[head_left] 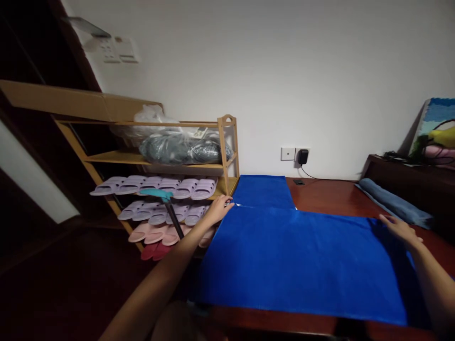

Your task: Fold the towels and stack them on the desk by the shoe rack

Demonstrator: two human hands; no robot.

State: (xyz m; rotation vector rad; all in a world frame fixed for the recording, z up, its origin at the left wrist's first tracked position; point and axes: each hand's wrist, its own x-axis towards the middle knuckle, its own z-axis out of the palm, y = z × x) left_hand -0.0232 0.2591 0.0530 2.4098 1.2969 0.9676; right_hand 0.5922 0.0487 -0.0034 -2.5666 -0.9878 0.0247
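A large blue cloth lies spread flat over the reddish wooden table. Behind its left part is a smaller blue cloth, folded or laid in a rectangle. My left hand pinches the back left corner of the large cloth, beside the shelf. Near the back right corner, my right hand rests with its fingers stretched out at the cloth's edge. Small white tags show where the two cloths meet.
At the left stands a wooden rack with rows of slippers and plastic-wrapped bundles. A teal-topped pole leans before it. A rolled grey-blue cloth lies at the right. A black charger is plugged into the wall.
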